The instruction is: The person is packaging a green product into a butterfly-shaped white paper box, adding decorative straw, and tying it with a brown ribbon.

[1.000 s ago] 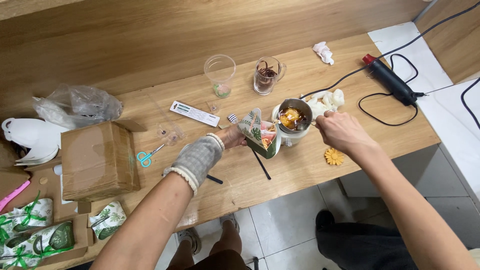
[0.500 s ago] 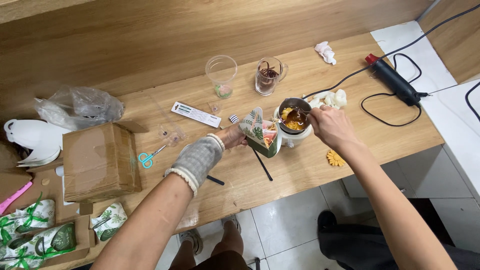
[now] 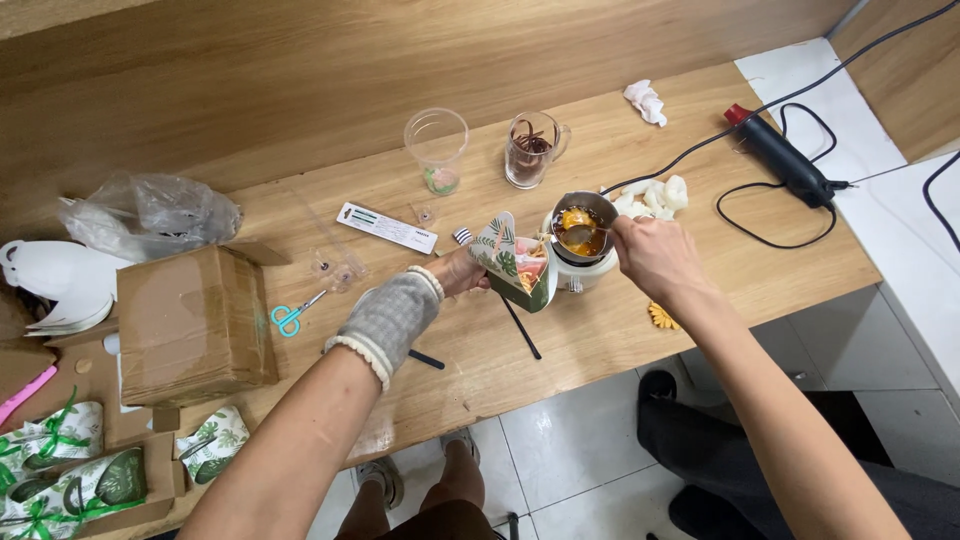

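Two hands at a wooden table, a leaf-print box held beside a small metal pot.

Head view: the left hand (image 3: 462, 272), with a grey knit cuff on the wrist, has its fingers closed around a small leaf-print box (image 3: 518, 264) and holds it tilted, open side toward the pot. The right hand (image 3: 652, 255) grips the handle of a small metal pot (image 3: 582, 224) that holds orange liquid and sits on a white base (image 3: 590, 272), touching the box's edge. Behind them stand a clear plastic cup (image 3: 436, 150) and a glass mug (image 3: 530, 150). A black heat tool (image 3: 780, 155) with its cord lies far right. A cardboard box (image 3: 192, 322) sits at the left, blue scissors (image 3: 291, 316) just beside it, and a yellow flower (image 3: 661, 316) lies under the right wrist.
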